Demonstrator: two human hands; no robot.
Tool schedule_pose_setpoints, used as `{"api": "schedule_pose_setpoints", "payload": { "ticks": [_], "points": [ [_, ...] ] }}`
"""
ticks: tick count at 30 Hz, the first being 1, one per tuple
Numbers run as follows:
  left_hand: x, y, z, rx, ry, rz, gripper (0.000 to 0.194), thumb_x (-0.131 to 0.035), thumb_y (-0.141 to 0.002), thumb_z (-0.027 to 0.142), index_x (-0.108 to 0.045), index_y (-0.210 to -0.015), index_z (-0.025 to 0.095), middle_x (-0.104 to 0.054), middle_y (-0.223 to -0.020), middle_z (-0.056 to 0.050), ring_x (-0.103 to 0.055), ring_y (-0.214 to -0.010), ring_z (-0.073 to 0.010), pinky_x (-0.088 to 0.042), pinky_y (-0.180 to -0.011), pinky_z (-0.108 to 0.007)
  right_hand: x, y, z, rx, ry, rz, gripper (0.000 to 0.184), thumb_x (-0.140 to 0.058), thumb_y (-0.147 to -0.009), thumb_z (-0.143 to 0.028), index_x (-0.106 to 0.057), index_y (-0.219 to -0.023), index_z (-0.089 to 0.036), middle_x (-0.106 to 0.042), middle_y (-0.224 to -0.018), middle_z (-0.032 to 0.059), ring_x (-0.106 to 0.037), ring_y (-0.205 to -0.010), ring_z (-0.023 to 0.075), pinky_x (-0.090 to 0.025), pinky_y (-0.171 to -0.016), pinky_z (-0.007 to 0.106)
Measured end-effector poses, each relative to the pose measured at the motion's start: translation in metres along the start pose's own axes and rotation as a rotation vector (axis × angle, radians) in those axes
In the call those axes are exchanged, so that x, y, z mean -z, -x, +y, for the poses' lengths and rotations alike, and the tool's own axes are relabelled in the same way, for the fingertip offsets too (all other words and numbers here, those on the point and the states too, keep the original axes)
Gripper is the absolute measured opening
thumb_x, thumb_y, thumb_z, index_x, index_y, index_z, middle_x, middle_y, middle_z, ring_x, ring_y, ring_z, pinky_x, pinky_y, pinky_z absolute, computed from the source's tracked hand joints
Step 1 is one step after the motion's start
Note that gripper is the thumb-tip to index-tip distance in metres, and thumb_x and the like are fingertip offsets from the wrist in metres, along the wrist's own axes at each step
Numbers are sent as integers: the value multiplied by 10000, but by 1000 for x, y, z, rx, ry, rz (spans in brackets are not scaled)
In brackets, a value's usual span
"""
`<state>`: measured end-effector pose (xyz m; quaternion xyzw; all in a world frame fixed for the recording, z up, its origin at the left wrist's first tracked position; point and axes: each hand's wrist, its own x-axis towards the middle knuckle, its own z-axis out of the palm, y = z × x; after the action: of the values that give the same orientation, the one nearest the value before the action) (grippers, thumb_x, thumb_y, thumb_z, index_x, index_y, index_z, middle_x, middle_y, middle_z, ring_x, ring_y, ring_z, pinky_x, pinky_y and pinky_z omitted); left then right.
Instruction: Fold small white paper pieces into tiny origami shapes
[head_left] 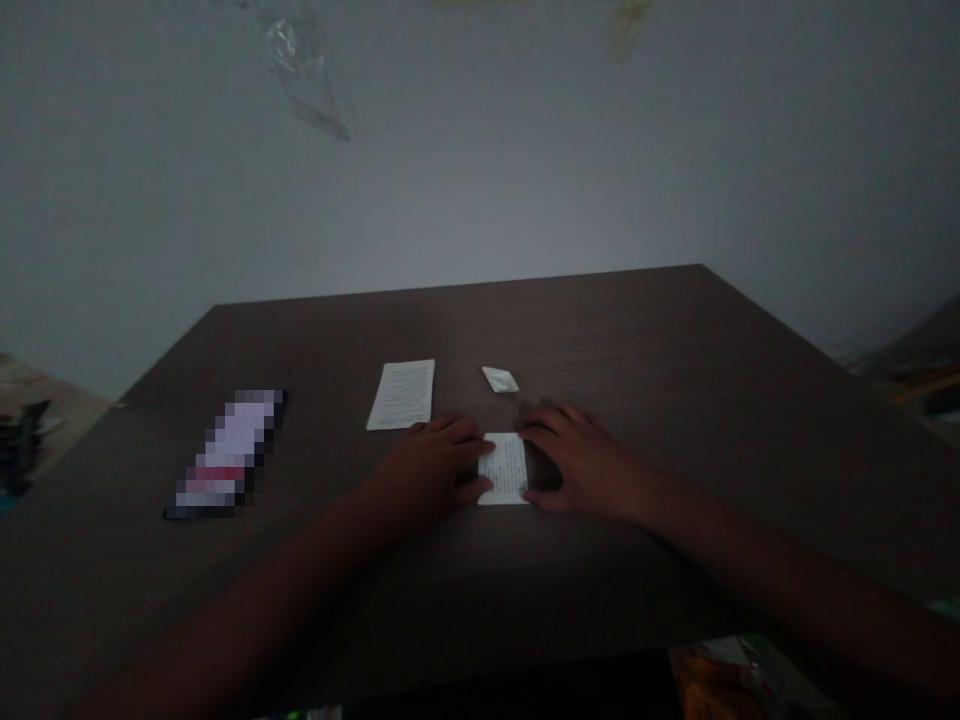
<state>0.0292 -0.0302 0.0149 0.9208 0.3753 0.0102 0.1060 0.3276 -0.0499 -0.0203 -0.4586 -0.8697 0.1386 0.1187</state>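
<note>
A small square sheet of printed paper (505, 470) lies on the table between my two hands. My left hand (435, 462) is at its left side, thumb and index finger apart, their tips resting on the paper's left edge. On the other side, my right hand (581, 458) has its thumb at the lower right corner and a finger near the upper right corner. Its remaining fingers are stretched out on the tabletop. Just beyond lies a small folded white paper piece (501, 380), touched by neither hand. Past my left fingers is a stack of printed paper sheets (403, 395).
The dark wooden table (600, 330) stands against a pale wall (525, 150). A phone (229, 450) with a blurred screen lies at the left. A clear plastic bag (304, 70) hangs on the wall. Items on the floor show below the front edge.
</note>
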Motion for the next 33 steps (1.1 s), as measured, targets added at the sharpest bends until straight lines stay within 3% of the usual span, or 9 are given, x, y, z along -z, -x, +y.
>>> {"api": "schedule_pose_setpoints", "payload": {
  "ticks": [5,11,18,26,30,33],
  "points": [
    [-2,0,-4,6,7,-6,411,-911,-1132,309,-846,-1535,261,-852,-1478,-111,-799,-1370,-359,-659,-1148,-517,7,2,-1,9,-4,-51,888,-1098,-898,-554,-797,-1668,-231,-715,-1762,245,-638,-1630,551,-558,-1333,756],
    [-4,-1,0,-14,-35,0,355,-897,-1157,360,-849,-1490,246,-858,-1442,-119,-793,-1346,-366,-645,-1139,-539,4,-7,5,-19,-35,8,382,-900,-1123,-430,-892,-1476,-286,-819,-1609,168,-716,-1526,442,-594,-1271,665],
    [-18,-7,16,43,-124,60,412,-953,-1130,540,-868,-1357,206,-840,-1368,-148,-766,-1343,-414,-643,-1136,-579,-4,-6,-1,-1,-52,76,440,-972,-1008,-350,-875,-1429,-271,-830,-1540,158,-728,-1464,432,-578,-1284,640],
    [-19,-6,19,48,-127,83,421,-924,-1144,567,-844,-1351,209,-827,-1365,-148,-744,-1360,-415,-600,-1173,-582,-17,-28,18,-162,-121,186,220,-949,-1000,-299,-840,-1189,-275,-847,-1391,134,-767,-1371,407,-609,-1157,593],
    [-17,-6,21,67,-133,69,442,-905,-1148,583,-850,-1385,215,-831,-1381,-157,-740,-1346,-416,-563,-1227,-611,-21,-34,22,-203,-115,216,165,-932,-1007,-293,-818,-1123,-262,-854,-1345,138,-781,-1335,403,-611,-1133,582],
    [-18,-7,20,61,-136,71,547,-903,-1145,600,-825,-1530,219,-825,-1426,-168,-731,-1373,-423,-537,-1274,-631,-22,-33,23,-181,-100,218,149,-907,-1028,-287,-821,-1147,-258,-856,-1334,139,-788,-1317,392,-610,-1132,572]
  ]
}}
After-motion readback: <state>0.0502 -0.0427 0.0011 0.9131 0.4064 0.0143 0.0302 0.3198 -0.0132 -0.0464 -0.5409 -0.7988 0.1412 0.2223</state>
